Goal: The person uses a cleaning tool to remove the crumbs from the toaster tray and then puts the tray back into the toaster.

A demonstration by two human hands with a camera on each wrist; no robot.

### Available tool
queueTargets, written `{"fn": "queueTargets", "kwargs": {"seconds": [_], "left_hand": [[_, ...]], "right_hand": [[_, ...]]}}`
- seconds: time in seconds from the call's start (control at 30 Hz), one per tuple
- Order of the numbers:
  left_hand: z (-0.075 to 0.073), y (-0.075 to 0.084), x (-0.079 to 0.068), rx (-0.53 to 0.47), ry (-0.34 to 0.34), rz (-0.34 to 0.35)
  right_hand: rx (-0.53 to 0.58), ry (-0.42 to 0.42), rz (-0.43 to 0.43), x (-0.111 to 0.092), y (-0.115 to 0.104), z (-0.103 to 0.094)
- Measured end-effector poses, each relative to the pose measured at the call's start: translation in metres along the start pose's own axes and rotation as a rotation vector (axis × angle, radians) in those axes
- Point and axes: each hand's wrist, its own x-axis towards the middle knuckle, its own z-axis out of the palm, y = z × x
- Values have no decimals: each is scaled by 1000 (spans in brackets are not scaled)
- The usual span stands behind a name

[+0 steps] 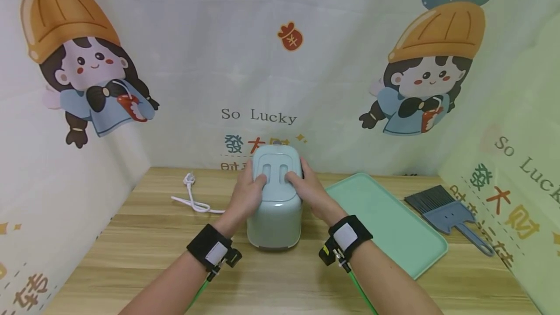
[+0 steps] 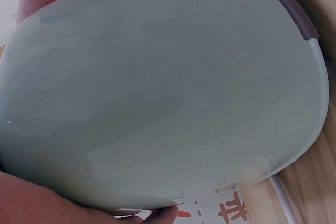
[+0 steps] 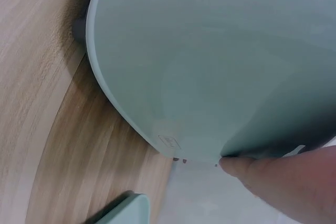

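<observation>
A pale green toaster (image 1: pixel 274 225) with a lid on top stands at the middle of the wooden table, narrow end towards me. My left hand (image 1: pixel 246 197) holds its left side, thumb on the lid near one of two long grooves. On the opposite side my right hand (image 1: pixel 314 192) grips it the same way, thumb by the other groove. In the left wrist view the toaster's smooth wall (image 2: pixel 173 77) fills most of the picture. The right wrist view shows its wall (image 3: pixel 210 72), a dark foot beneath and a fingertip at the far edge. Whether the feet bear fully on the table cannot be told.
A white power cord with plug (image 1: pixel 192 203) lies left of the toaster. To the right is a green tray (image 1: pixel 385 222), with a blue-grey dustpan brush (image 1: pixel 450 215) beyond it. Printed cloth (image 1: pixel 262 62) hangs behind and at both sides of the table (image 1: pixel 144 237).
</observation>
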Motion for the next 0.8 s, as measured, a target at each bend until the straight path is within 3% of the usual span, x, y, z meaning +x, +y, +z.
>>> {"fn": "queueTargets", "kwargs": {"seconds": [0.17,0.27,0.47,0.57,0.8], "left_hand": [[0,1,-1,2,13,29],[-1,2,-1,47,28,65],[-10,6,0,304,62,159],[-11,9,0,422,42,250],[-7,9,-6,560,-19,441]], "right_hand": [[-98,24,-30,-9,0,-8],[-97,52,-12,-20,-1,-16],[88,73,34,-48,6,-32],[198,56,88,-65,18,-35],[348,-11,202,-102,48,-22]]}}
